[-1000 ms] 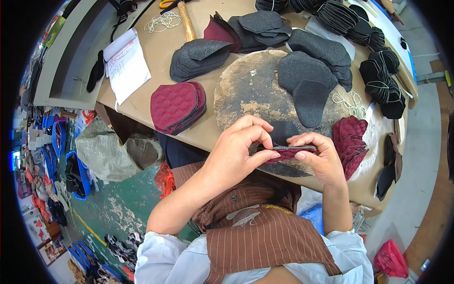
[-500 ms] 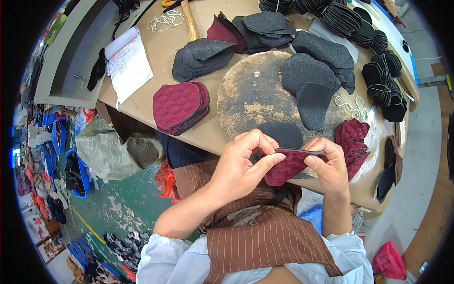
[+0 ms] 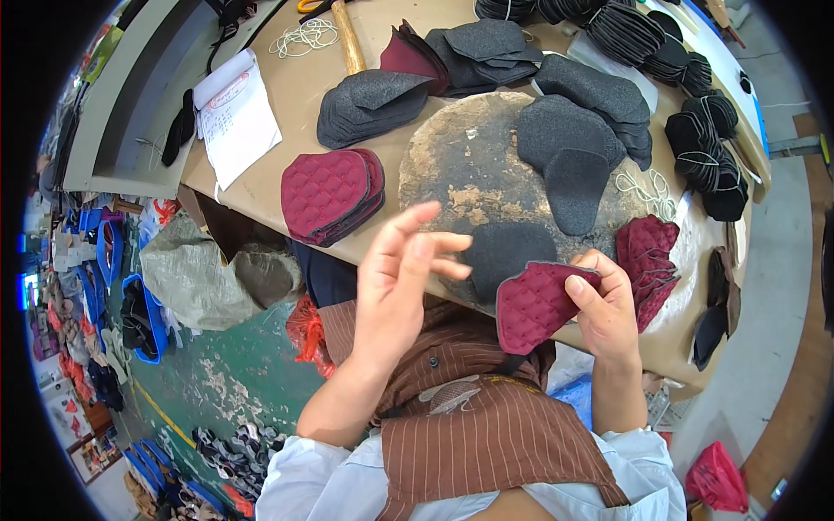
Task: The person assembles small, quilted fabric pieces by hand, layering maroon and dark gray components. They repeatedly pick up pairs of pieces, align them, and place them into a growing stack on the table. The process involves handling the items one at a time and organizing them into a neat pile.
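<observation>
Between the thumb and fingers of my right hand (image 3: 605,306) is a maroon quilted fabric piece (image 3: 540,304), its diamond-stitched face turned up. My left hand (image 3: 400,282) is raised to the left of it, fingers spread and holding nothing. Beneath and beyond the held piece, a dark grey felt piece (image 3: 511,256) lies on a round worn board (image 3: 465,165). More grey felt pieces (image 3: 575,178) rest on the board's far right. A neat stack of maroon quilted pieces (image 3: 328,195) sits on the table to the left, and a looser maroon pile (image 3: 647,265) lies just right of my right hand.
Stacks of grey felt pieces (image 3: 372,106) line the far side of the table. Tied black bundles (image 3: 705,156) stand at the right. A paper sheet (image 3: 233,122), a wooden-handled hammer (image 3: 347,39) and white string (image 3: 304,37) lie at the back left.
My left hand has let go of the maroon piece and moved left, its fingers opening. The piece has tilted so its quilted face shows, still in my right hand.
</observation>
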The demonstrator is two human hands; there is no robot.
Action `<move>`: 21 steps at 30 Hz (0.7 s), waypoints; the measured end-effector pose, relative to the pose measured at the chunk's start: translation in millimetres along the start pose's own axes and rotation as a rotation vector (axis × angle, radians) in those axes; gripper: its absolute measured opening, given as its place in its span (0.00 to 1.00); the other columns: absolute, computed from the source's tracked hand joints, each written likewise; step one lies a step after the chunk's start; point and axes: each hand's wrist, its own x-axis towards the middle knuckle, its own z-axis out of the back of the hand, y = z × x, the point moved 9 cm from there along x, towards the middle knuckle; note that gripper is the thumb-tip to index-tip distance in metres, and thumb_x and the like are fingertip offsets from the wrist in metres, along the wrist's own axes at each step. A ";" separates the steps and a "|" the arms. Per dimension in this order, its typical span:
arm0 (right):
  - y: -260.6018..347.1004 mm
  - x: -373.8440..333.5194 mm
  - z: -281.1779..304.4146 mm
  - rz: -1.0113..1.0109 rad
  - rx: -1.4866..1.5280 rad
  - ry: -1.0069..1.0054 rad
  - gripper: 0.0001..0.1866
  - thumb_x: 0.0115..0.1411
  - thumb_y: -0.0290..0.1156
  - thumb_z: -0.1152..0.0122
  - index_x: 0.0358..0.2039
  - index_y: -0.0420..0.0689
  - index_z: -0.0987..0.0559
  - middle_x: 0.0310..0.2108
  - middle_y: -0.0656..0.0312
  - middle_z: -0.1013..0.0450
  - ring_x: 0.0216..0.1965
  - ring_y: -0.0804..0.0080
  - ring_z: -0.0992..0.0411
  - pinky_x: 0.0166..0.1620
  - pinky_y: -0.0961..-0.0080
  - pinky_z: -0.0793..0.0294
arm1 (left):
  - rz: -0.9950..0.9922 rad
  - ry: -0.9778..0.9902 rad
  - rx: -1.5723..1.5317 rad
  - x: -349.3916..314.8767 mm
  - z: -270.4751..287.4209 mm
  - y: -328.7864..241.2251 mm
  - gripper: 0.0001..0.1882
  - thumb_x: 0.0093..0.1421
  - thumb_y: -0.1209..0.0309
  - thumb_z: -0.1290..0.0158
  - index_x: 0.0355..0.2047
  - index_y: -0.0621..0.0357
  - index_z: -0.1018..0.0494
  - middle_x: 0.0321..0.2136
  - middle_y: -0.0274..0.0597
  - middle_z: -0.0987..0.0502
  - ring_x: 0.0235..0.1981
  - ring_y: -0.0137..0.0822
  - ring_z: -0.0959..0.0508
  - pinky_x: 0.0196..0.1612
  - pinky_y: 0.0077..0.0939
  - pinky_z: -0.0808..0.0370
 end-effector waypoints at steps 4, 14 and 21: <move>-3.3 3.8 -11.0 -0.024 0.029 0.006 0.05 0.60 0.26 0.40 0.30 0.42 0.27 0.26 0.72 0.30 0.28 0.90 0.36 0.32 0.88 0.36 | 0.131 0.136 0.243 -13.6 -33.3 16.8 0.16 0.61 0.74 0.45 0.48 0.64 0.32 0.35 0.36 0.25 0.34 0.22 0.26 0.37 0.16 0.29; -3.6 6.7 -12.5 -0.067 0.002 -0.022 0.05 0.61 0.26 0.40 0.33 0.41 0.27 0.28 0.69 0.27 0.28 0.89 0.32 0.33 0.89 0.30 | 0.409 0.203 -0.011 -12.6 -34.0 25.1 0.14 0.66 0.64 0.50 0.42 0.64 0.28 0.32 0.37 0.22 0.29 0.24 0.22 0.33 0.19 0.23; 3.2 8.5 -13.6 0.059 -0.117 -0.079 0.04 0.62 0.25 0.42 0.35 0.40 0.28 0.28 0.68 0.27 0.28 0.90 0.32 0.33 0.89 0.31 | 0.475 0.213 0.004 -22.7 -24.9 37.8 0.14 0.63 0.68 0.47 0.44 0.67 0.28 0.36 0.41 0.21 0.34 0.27 0.20 0.36 0.20 0.22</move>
